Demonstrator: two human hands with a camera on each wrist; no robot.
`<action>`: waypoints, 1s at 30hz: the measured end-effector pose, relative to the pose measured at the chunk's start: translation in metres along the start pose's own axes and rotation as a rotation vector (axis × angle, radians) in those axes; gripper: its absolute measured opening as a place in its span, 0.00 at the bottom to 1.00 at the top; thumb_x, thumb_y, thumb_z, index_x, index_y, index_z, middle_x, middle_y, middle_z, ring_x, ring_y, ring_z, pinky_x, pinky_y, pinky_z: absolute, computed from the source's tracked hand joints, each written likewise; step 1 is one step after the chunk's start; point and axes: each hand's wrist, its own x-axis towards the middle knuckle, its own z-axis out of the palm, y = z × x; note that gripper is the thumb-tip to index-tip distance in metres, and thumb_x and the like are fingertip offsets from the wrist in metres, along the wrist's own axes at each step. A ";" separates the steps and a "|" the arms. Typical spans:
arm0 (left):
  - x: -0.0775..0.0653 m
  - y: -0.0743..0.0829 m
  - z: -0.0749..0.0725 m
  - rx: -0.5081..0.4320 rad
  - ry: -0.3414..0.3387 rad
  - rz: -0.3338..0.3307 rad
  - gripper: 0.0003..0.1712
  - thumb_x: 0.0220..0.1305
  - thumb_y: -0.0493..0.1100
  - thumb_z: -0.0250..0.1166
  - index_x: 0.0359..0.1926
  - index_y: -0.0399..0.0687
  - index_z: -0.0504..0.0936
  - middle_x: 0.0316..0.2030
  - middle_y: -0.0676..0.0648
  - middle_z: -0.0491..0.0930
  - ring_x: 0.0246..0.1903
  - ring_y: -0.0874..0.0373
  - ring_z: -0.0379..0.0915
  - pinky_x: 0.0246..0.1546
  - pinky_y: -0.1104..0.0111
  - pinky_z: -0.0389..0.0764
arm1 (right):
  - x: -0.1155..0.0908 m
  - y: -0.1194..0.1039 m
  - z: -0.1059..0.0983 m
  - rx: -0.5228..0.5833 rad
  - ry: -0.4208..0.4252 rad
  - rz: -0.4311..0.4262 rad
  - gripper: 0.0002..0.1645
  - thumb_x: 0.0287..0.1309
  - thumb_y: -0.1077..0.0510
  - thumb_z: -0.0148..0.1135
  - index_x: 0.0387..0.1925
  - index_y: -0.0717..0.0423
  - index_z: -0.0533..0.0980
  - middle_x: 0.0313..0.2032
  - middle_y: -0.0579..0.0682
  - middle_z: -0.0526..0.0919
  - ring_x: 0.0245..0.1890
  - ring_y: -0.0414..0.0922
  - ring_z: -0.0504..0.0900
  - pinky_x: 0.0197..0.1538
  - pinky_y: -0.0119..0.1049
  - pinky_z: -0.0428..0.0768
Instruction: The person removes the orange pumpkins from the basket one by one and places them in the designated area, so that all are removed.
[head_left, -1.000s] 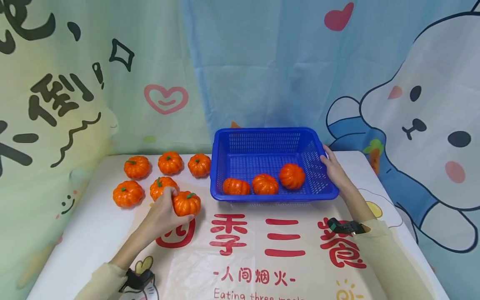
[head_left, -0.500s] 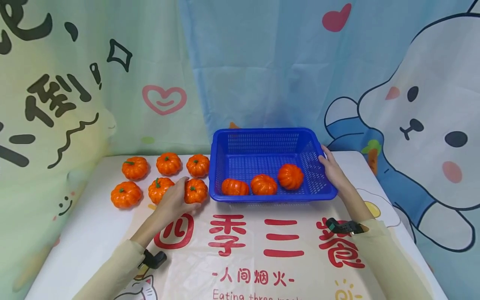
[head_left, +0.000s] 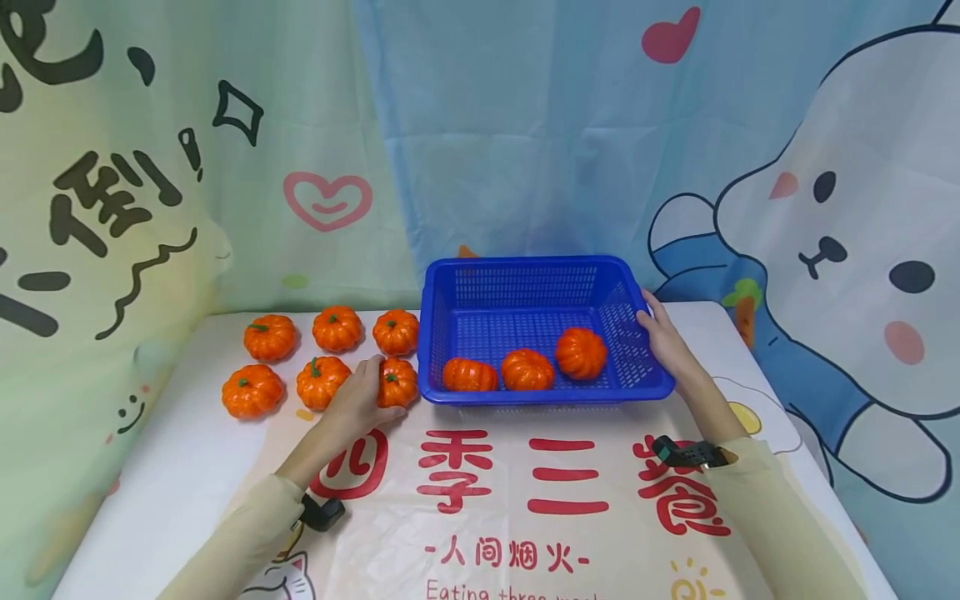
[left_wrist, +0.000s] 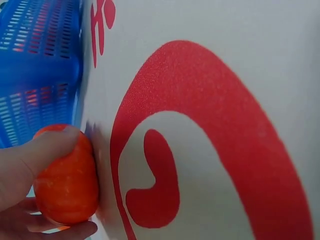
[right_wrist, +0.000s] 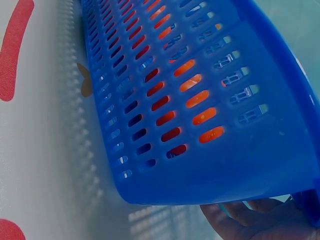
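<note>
My left hand [head_left: 356, 402] holds a small orange pumpkin [head_left: 399, 382] against the tabletop, close by the left end of the blue basket [head_left: 547, 397]. In the left wrist view the thumb [left_wrist: 50, 147] lies on one side of that pumpkin [left_wrist: 67, 185] and fingers show on the other. My right hand [head_left: 667, 337] grips the basket's right end at the rim; in the right wrist view its fingers [right_wrist: 240, 217] are partly hidden behind the basket wall [right_wrist: 235, 170]. Inside the basket, three pumpkins [head_left: 528, 369] lie along the front side.
Left of the basket sit several more pumpkins in two rows, with one pumpkin [head_left: 321, 382] right beside my left hand and another [head_left: 396, 332] near the basket's left wall. A printed cloth [head_left: 510, 450] covers part of the white table [head_left: 172, 467]. A patterned curtain [head_left: 495, 167] hangs behind.
My left hand has carried its pumpkin right and away from me, from the front of the group to beside the basket. My right hand and the basket have stayed put.
</note>
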 end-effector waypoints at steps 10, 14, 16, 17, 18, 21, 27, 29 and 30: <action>-0.039 0.032 -0.018 0.162 0.143 0.162 0.58 0.51 0.57 0.74 0.75 0.50 0.49 0.66 0.32 0.64 0.57 0.32 0.72 0.41 0.46 0.84 | 0.002 -0.001 -0.001 -0.008 -0.001 0.008 0.37 0.75 0.40 0.26 0.76 0.41 0.28 0.77 0.60 0.33 0.75 0.66 0.39 0.72 0.69 0.38; -0.058 0.046 -0.021 0.122 0.148 0.242 0.54 0.54 0.57 0.72 0.74 0.50 0.52 0.64 0.38 0.68 0.57 0.39 0.74 0.47 0.49 0.83 | 0.001 0.000 -0.001 -0.012 -0.001 0.013 0.38 0.75 0.40 0.26 0.76 0.41 0.28 0.77 0.60 0.33 0.75 0.67 0.39 0.71 0.70 0.38; -0.065 0.052 -0.020 0.092 0.125 0.254 0.52 0.55 0.57 0.71 0.74 0.49 0.54 0.64 0.40 0.69 0.57 0.42 0.74 0.50 0.49 0.82 | 0.001 0.001 -0.001 -0.004 -0.003 0.012 0.37 0.75 0.40 0.26 0.76 0.40 0.27 0.77 0.60 0.33 0.75 0.66 0.39 0.71 0.70 0.38; -0.068 0.054 -0.018 0.080 0.114 0.256 0.52 0.55 0.57 0.72 0.74 0.50 0.54 0.64 0.40 0.70 0.57 0.43 0.74 0.51 0.50 0.82 | 0.001 0.001 -0.001 0.000 -0.004 0.012 0.37 0.75 0.40 0.26 0.76 0.40 0.27 0.77 0.60 0.33 0.75 0.66 0.39 0.71 0.70 0.38; -0.071 0.057 -0.017 0.067 0.102 0.259 0.51 0.55 0.56 0.71 0.74 0.50 0.55 0.64 0.41 0.70 0.58 0.43 0.74 0.51 0.50 0.81 | 0.001 0.002 -0.001 0.003 -0.005 0.012 0.37 0.75 0.40 0.26 0.76 0.40 0.27 0.77 0.59 0.33 0.75 0.66 0.38 0.71 0.69 0.38; -0.077 0.062 -0.012 0.027 0.060 0.261 0.49 0.57 0.55 0.71 0.74 0.51 0.56 0.65 0.43 0.70 0.62 0.46 0.71 0.56 0.51 0.79 | 0.001 0.002 -0.001 0.010 -0.006 0.014 0.37 0.75 0.40 0.26 0.76 0.38 0.27 0.77 0.59 0.32 0.76 0.66 0.38 0.72 0.69 0.37; -0.083 0.069 -0.003 -0.038 -0.008 0.262 0.49 0.58 0.55 0.70 0.74 0.56 0.54 0.70 0.47 0.66 0.66 0.51 0.68 0.58 0.54 0.78 | 0.002 0.003 0.000 0.002 -0.003 0.012 0.37 0.75 0.40 0.26 0.75 0.37 0.27 0.77 0.58 0.33 0.76 0.66 0.39 0.71 0.70 0.39; -0.082 0.070 -0.001 -0.070 -0.034 0.266 0.49 0.58 0.55 0.70 0.75 0.58 0.53 0.71 0.49 0.63 0.67 0.53 0.67 0.59 0.56 0.77 | 0.002 0.003 -0.001 0.003 -0.006 0.012 0.37 0.75 0.40 0.26 0.75 0.37 0.27 0.77 0.58 0.33 0.76 0.66 0.39 0.71 0.70 0.39; -0.082 0.071 0.000 -0.084 -0.051 0.264 0.49 0.58 0.55 0.69 0.75 0.60 0.53 0.72 0.51 0.62 0.67 0.55 0.67 0.59 0.57 0.77 | 0.003 0.003 -0.001 0.007 -0.008 0.012 0.37 0.75 0.40 0.26 0.76 0.38 0.27 0.77 0.59 0.33 0.76 0.66 0.39 0.71 0.70 0.39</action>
